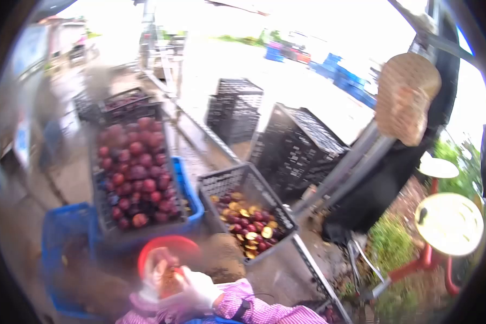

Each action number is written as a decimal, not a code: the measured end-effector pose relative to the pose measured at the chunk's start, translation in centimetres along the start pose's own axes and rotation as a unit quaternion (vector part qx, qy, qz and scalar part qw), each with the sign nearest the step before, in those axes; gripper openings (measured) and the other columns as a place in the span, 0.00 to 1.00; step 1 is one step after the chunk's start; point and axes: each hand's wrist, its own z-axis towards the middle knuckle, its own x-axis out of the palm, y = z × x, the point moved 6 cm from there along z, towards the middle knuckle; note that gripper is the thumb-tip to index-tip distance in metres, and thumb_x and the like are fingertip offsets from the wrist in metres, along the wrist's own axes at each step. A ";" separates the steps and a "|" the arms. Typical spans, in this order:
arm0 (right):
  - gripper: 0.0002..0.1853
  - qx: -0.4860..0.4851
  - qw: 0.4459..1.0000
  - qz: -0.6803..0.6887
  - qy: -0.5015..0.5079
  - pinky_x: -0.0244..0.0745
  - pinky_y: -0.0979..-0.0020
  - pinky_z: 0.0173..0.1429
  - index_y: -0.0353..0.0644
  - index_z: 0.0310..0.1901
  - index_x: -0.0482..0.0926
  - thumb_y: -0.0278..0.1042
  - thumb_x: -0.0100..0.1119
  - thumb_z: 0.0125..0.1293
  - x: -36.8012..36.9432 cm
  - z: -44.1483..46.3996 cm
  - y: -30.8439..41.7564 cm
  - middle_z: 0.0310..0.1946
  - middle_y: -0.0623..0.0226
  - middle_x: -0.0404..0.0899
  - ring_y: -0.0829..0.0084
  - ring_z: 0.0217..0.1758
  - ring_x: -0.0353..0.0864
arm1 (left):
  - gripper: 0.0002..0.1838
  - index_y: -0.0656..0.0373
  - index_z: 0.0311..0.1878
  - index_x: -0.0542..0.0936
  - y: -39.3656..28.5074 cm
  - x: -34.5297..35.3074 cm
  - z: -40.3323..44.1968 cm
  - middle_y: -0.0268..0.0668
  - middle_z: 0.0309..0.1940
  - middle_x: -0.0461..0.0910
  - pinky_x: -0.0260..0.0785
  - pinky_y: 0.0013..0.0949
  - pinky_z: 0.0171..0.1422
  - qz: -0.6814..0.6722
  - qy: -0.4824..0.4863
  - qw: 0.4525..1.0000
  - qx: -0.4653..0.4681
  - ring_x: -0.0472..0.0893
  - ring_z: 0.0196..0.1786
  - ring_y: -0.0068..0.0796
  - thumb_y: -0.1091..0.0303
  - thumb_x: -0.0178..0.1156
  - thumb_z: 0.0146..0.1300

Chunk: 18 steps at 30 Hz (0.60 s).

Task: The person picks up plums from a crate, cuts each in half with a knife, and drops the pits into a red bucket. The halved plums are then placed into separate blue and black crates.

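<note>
My left hand [155,276] and my white-gloved right hand [198,290] are close together in front of me, at the near rim of a red bowl [193,245]. The fingers of both are curled in around something small and reddish-brown, too blurred to name. Just beyond the bowl stands a black crate heaped with whole dark red plums [137,173]. To its right, a grey-black crate [229,175] holds cut plums [254,224], some with yellow flesh showing.
Blue crates [65,210] stand at the left and under the plums. Stacked black crates [302,146] are behind. On the right are a metal post, a dark cloth [362,194], a hanging tan pad [407,97] and a round yellowish seat [449,224] on red legs.
</note>
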 end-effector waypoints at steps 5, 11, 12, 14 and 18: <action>0.17 -0.025 0.999 0.032 0.011 0.73 0.47 0.36 0.43 0.43 0.70 0.50 0.46 0.68 -0.6 0.3 -0.5 0.26 0.44 0.79 0.44 0.31 0.79 | 0.23 0.58 0.60 0.66 2.7 -2.1 0.4 0.38 0.44 0.77 0.70 0.36 0.57 0.121 -0.017 0.992 0.014 0.77 0.50 0.31 0.57 0.57 0.67; 0.17 -0.024 1.000 0.007 -0.013 0.72 0.47 0.37 0.42 0.42 0.71 0.50 0.46 0.68 -0.1 0.4 0.0 0.26 0.44 0.79 0.44 0.31 0.79 | 0.20 0.61 0.58 0.65 1.1 -0.7 -0.3 0.35 0.41 0.74 0.69 0.35 0.58 0.053 -0.031 0.998 -0.001 0.77 0.48 0.29 0.60 0.53 0.70; 0.17 -0.021 1.000 0.000 -0.016 0.72 0.48 0.37 0.42 0.42 0.71 0.49 0.46 0.68 -0.3 0.4 0.2 0.25 0.45 0.78 0.44 0.31 0.79 | 0.20 0.61 0.58 0.65 1.4 -0.9 -0.2 0.35 0.42 0.74 0.69 0.35 0.58 0.049 -0.028 0.998 -0.002 0.77 0.49 0.29 0.60 0.52 0.70; 0.16 -0.026 0.999 -0.009 -0.027 0.73 0.49 0.35 0.42 0.41 0.71 0.48 0.46 0.68 -0.5 0.1 0.4 0.23 0.47 0.78 0.44 0.29 0.79 | 0.18 0.59 0.57 0.64 1.7 -0.9 -0.3 0.38 0.44 0.75 0.70 0.35 0.57 0.128 -0.032 0.991 -0.005 0.77 0.50 0.29 0.61 0.52 0.70; 0.14 -0.035 0.998 -0.007 -0.043 0.73 0.50 0.32 0.43 0.39 0.70 0.47 0.48 0.68 -0.3 -0.2 0.5 0.21 0.49 0.78 0.46 0.26 0.79 | 0.16 0.58 0.50 0.69 3.0 -0.3 -0.7 0.38 0.44 0.77 0.72 0.32 0.51 -0.068 -0.064 0.994 -0.059 0.78 0.46 0.27 0.56 0.54 0.68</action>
